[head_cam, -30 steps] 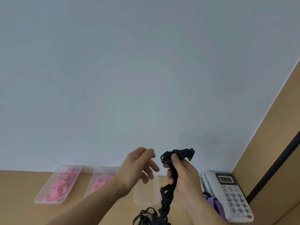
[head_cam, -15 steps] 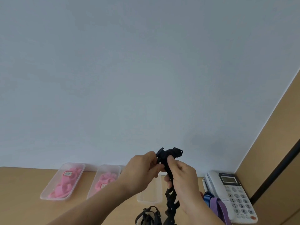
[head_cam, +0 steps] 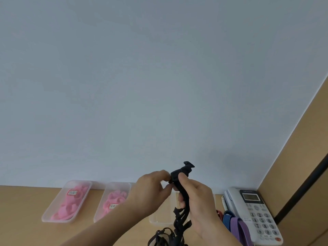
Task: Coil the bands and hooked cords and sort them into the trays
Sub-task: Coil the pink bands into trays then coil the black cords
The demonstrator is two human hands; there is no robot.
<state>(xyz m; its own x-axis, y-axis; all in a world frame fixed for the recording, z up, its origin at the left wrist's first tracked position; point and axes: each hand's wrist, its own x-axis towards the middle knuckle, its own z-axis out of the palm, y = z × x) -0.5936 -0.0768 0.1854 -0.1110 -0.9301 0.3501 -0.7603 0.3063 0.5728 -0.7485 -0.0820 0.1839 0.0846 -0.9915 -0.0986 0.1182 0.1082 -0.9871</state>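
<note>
A black hooked cord [head_cam: 181, 185] is held up over the desk, its hook end poking out above my fingers and its tail hanging in loops toward the bottom edge. My right hand [head_cam: 200, 205] is wrapped around the cord's upper part. My left hand [head_cam: 150, 190] pinches the cord just below the hook. Two clear trays hold pink coiled bands: one at the left [head_cam: 53, 215], one beside it [head_cam: 99, 213]. A third clear tray [head_cam: 159, 221] sits behind my hands, mostly hidden.
A white desk phone [head_cam: 255, 215] stands at the right by the wooden partition [head_cam: 291, 174]. Striped blue, purple and red bands [head_cam: 232, 221] lie against the phone's left side. A pale wall runs along the back of the wooden desk [head_cam: 21, 217].
My left hand, open and apart from the cord a second ago, has closed on it below the hook. The hook end has turned more upright.
</note>
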